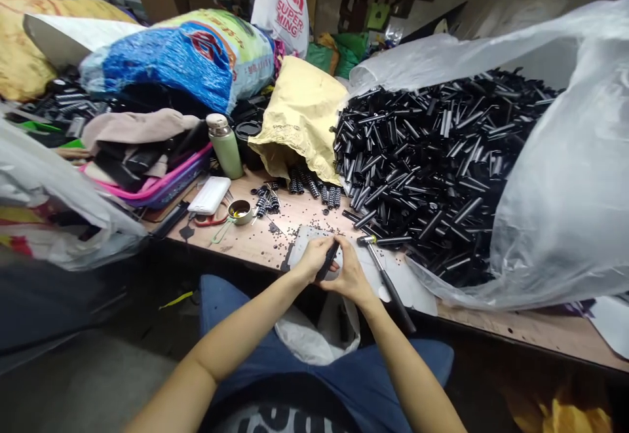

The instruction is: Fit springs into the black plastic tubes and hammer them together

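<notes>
Between my two hands, over the front edge of the bench, is a slim black plastic piece (327,261). My left hand (316,257) is closed around it from the left. On the other side, my right hand (348,268) pinches it with thumb and fingers. Beneath them lies a grey plate (309,231). A hammer (388,283) with a dark handle rests just right of my right hand. To the right, a heap of black plastic pieces (432,151) spills from a clear plastic bag (555,190).
Left on the bench are a green flask (226,148), a white box-like device (209,195), a small metal cup (240,211) and a pink-rimmed basket (142,194). A yellow sack (307,109) lies open behind ridged black parts (314,187). Tiny dark bits dot the wood.
</notes>
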`<state>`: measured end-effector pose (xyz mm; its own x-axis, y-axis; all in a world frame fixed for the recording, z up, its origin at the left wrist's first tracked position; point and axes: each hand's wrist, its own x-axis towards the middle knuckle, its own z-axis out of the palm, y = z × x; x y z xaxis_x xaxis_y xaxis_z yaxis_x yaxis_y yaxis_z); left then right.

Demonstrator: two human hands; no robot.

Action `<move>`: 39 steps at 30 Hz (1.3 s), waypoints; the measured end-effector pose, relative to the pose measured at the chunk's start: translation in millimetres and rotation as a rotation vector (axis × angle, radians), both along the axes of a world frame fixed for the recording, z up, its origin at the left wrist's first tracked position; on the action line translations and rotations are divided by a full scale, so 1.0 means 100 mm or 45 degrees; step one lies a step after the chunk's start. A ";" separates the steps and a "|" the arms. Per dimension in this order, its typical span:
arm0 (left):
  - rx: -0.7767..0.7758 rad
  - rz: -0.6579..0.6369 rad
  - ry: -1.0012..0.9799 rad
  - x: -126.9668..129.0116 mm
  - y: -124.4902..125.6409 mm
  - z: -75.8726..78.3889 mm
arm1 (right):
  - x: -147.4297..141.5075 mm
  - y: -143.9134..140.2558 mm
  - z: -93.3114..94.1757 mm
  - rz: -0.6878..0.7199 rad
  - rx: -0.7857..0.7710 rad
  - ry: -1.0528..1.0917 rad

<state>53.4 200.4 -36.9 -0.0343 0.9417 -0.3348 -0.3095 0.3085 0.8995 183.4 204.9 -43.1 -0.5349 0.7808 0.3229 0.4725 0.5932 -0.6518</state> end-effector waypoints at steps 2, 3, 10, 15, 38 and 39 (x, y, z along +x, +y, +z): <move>0.241 -0.018 0.349 0.03 -0.03 -0.10 | -0.02 0.00 -0.11 -0.098 0.074 -0.065; 0.390 -0.042 0.602 0.04 -0.06 -0.16 | -0.02 0.00 -0.17 -0.160 0.109 -0.093; 0.860 -0.453 1.746 0.06 -0.14 -0.41 | 0.52 -0.06 -0.25 -0.537 0.148 -0.602; 1.054 -0.568 1.969 -0.09 -0.08 -0.40 | 1.09 -0.13 -0.18 -0.975 0.136 -1.028; 1.131 -0.338 2.127 -0.10 -0.04 -0.44 | 0.97 -0.42 -0.03 -0.604 -0.521 -0.337; 1.129 -0.340 2.125 -0.10 -0.05 -0.45 | 0.97 -0.45 0.00 -0.634 -0.485 -0.339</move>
<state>43.7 195.7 -81.6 0.3877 0.8338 0.3930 0.8856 -0.4552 0.0921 280.4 160.2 -43.4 -0.1055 0.9876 -0.1161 0.8031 0.0158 -0.5956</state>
